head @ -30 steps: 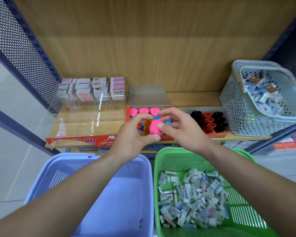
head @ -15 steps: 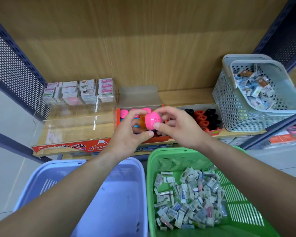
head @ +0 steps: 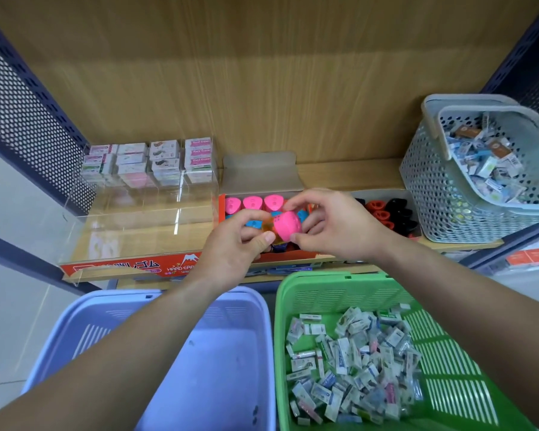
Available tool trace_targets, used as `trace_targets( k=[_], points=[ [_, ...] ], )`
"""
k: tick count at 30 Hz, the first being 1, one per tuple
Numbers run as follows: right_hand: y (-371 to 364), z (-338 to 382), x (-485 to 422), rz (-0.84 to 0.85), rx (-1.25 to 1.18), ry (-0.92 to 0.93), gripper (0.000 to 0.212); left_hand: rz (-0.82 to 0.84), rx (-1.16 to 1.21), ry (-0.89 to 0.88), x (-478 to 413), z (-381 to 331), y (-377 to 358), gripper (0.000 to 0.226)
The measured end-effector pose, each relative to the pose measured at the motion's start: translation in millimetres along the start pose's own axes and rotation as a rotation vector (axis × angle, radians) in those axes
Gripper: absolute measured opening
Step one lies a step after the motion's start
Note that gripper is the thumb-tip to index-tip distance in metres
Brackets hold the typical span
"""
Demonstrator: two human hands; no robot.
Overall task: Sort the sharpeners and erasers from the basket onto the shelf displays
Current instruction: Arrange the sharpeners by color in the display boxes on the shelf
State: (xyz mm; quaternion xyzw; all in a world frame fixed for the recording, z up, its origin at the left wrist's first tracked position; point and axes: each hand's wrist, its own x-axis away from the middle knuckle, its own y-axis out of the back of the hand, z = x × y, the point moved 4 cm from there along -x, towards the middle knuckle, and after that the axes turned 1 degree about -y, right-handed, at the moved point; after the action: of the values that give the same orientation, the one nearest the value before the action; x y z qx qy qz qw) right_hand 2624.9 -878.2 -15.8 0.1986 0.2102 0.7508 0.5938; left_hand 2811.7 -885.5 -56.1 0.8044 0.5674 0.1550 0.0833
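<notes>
Both hands meet over the red display box (head: 293, 258) on the shelf. My left hand (head: 231, 247) and my right hand (head: 333, 228) both pinch one pink sharpener (head: 288, 227), which has an orange translucent body on its left side. A row of pink sharpeners (head: 252, 203) stands at the back of the box, with blue ones (head: 252, 224) partly hidden behind my fingers. The green basket (head: 339, 290) below holds a heap of wrapped erasers (head: 352, 365).
A clear acrylic display (head: 137, 219) at the left holds stacked eraser boxes (head: 150, 161) at its back. Black and red sharpeners (head: 389, 213) fill a tray at the right. A grey perforated basket (head: 442, 194) with erasers stands far right. A lilac basket (head: 215, 353) sits at the lower left.
The pink sharpener has stayed between both hands over the red box, turning slightly. The camera view shifted a little; the hands moved hardly at all.
</notes>
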Motion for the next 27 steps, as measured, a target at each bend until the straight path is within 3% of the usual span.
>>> trace_targets(
  k=[4,8,14,20,24,27],
  points=[
    [2.0,-25.3,-33.2,-0.068,0.098,-0.053,0.040,-0.087,-0.330,-0.013,-19.3,17.0,2.9,0.041],
    [2.7,-55.9,-76.4,-0.127,0.286,-0.075,0.040,-0.039,-0.707,-0.056,-43.6,35.3,-7.6,0.052],
    [-8.6,-86.3,-101.3,-0.056,0.433,-0.144,0.034,0.007,-0.876,-0.158,-56.1,65.7,-21.1,0.061],
    [8.2,-100.2,-98.4,-0.038,0.693,-0.154,0.051,-0.044,-0.825,-0.243,-55.8,74.1,-19.8,0.057],
    [2.2,-105.1,-103.7,0.001,0.722,-0.186,0.054,-0.054,-0.827,-0.250,-56.1,75.1,-19.6,0.057],
    [0.7,-104.1,-104.1,-0.079,0.660,-0.160,0.053,-0.065,-0.837,-0.255,-55.6,75.4,-20.1,0.057]
  ],
)
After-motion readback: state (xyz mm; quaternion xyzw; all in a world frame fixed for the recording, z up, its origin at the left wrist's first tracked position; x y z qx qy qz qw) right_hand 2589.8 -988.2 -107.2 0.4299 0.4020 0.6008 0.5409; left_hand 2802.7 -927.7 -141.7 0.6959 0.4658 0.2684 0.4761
